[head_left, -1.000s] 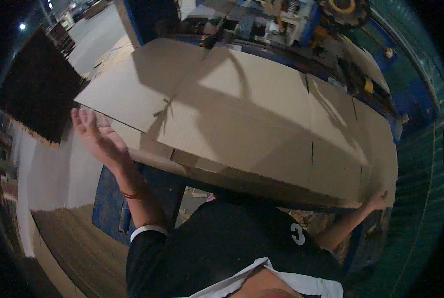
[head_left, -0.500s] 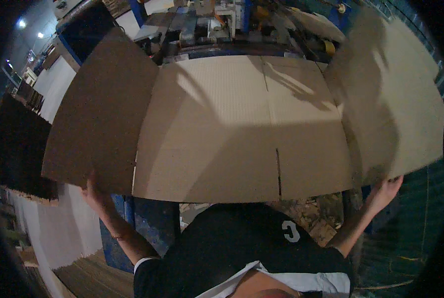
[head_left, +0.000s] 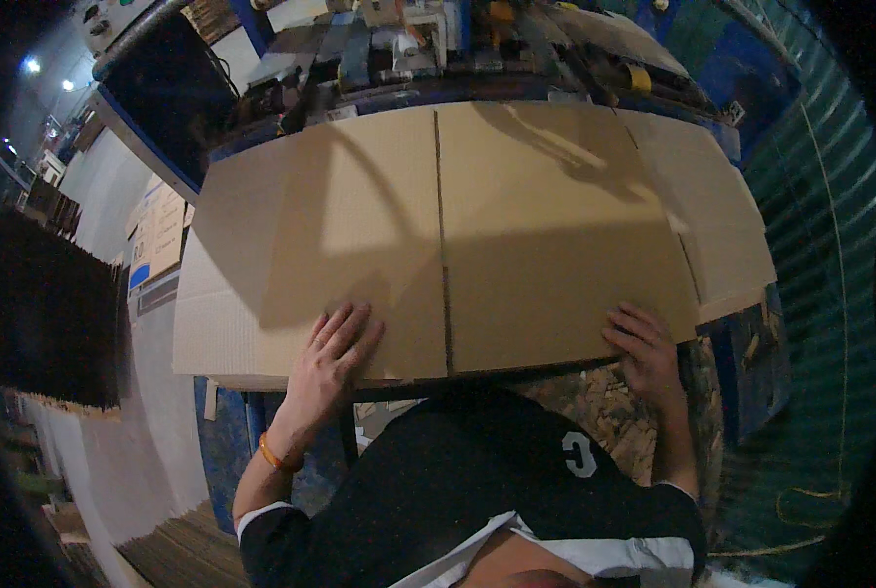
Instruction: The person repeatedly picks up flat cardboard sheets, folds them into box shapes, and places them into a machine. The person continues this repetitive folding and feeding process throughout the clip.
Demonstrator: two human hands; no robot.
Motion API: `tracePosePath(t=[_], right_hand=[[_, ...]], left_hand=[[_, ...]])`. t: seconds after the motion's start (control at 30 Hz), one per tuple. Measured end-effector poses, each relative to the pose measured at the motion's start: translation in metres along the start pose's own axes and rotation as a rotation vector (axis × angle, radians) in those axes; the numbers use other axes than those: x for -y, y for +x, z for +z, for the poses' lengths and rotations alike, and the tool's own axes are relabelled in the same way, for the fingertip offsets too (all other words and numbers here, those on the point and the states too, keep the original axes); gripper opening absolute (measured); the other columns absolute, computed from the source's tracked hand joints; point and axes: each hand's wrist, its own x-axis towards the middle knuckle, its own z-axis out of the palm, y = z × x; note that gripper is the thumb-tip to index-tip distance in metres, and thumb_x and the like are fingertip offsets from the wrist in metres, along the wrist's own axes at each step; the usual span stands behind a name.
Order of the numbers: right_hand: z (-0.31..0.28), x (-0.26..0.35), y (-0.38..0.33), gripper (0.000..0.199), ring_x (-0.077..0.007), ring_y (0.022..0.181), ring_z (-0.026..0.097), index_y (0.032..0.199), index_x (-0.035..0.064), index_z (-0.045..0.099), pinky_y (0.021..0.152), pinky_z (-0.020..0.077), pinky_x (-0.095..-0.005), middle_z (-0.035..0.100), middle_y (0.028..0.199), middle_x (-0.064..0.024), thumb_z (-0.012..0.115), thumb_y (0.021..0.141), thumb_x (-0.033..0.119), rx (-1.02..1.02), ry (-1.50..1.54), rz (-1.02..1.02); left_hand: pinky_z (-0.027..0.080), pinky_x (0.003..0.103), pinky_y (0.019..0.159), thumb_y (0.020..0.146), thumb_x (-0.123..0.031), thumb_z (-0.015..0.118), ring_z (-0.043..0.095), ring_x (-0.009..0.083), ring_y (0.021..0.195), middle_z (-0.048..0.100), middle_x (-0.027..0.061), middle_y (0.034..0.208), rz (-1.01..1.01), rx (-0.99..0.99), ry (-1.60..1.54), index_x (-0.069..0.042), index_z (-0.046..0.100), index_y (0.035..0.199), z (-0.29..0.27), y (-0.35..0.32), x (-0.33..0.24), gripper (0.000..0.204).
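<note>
A wide sheet of brown corrugated cardboard [head_left: 546, 265] lies folded before me, its two side panels turned inward. Their edges meet at a dark, narrow gap running from the far edge to the near one. My left hand [head_left: 335, 353] rests with fingers stretched out on the left panel, close to the near edge. On the right panel, near its front corner, lies my right hand [head_left: 644, 343], fingers extended and slightly apart. Neither hand grips anything. Paler cardboard [head_left: 727, 225] shows beyond the folded sheet at the right, and more of it at the left.
A machine [head_left: 399, 59] with belts and rollers stands beyond the far edge. Dark stacked cardboard [head_left: 50, 304] is at the left, near a printed carton [head_left: 158, 235] on the floor. Cardboard scraps [head_left: 595, 407] litter the floor below. A green corrugated wall [head_left: 810, 323] rises at the right.
Both raised side panels have folded down flat toward the middle. My hands have let go of the panels' outer edges, moved inward, and now lie on top.
</note>
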Motion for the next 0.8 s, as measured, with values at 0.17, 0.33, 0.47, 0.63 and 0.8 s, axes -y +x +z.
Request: tracePosePath(t=[0.17, 0.33, 0.47, 0.63, 0.8], right_hand=[[-0.001, -0.031, 0.033, 0.044, -0.0292, 0.128, 0.034, 0.119, 0.0144, 0.055, 0.105, 0.0263, -0.0475, 0.042, 0.136, -0.008, 0.063, 0.077, 0.025, 0.269, -0.034, -0.046], [0.022, -0.082, 0.087, 0.047, -0.0274, 0.13, 0.031, 0.125, 0.0153, 0.051, 0.106, 0.025, -0.0463, 0.038, 0.138, -0.0083, 0.057, 0.083, 0.035, 0.276, -0.178, -0.158], [0.034, -0.11, 0.129, 0.043, -0.0293, 0.129, 0.033, 0.122, 0.0144, 0.054, 0.104, 0.026, -0.0465, 0.041, 0.136, -0.0082, 0.058, 0.082, 0.031, 0.226, -0.164, -0.135], [0.05, -0.146, 0.191, 0.042, -0.0306, 0.129, 0.032, 0.122, 0.0172, 0.053, 0.104, 0.0275, -0.0466, 0.04, 0.137, -0.0077, 0.058, 0.083, 0.03, 0.224, -0.113, 0.004], [0.08, -0.155, 0.23, 0.041, -0.03, 0.128, 0.033, 0.122, 0.0195, 0.054, 0.103, 0.03, -0.0442, 0.04, 0.136, -0.0107, 0.057, 0.082, 0.029, -0.026, -0.329, 0.157]], left_hand=[[0.029, 0.047, 0.104, 0.077, -0.016, 0.055, 0.039, 0.0319, 0.124, 0.041, 0.0138, 0.134, 0.019, -0.048, 0.012, -0.012, 0.046, 0.129, 0.007, 0.015, 0.015, 0.053], [0.029, 0.044, 0.104, 0.079, -0.009, 0.05, 0.038, 0.0341, 0.124, 0.041, 0.0168, 0.133, 0.01, -0.182, 0.014, -0.009, 0.045, 0.13, 0.015, 0.055, 0.042, 0.052], [0.03, 0.043, 0.104, 0.079, -0.003, 0.048, 0.039, 0.0351, 0.122, 0.042, 0.0175, 0.132, -0.025, -0.306, -0.052, -0.008, 0.044, 0.131, 0.027, 0.098, 0.07, 0.052], [0.032, 0.044, 0.102, 0.084, -0.007, 0.047, 0.042, 0.032, 0.12, 0.045, 0.0146, 0.13, 0.012, -0.437, 0.053, -0.007, 0.042, 0.131, 0.044, 0.163, 0.113, 0.047], [0.028, 0.048, 0.101, 0.079, -0.013, 0.06, 0.041, 0.0297, 0.121, 0.045, 0.0112, 0.129, -0.179, -0.436, 0.498, -0.009, 0.035, 0.134, 0.051, 0.214, 0.145, 0.06]])
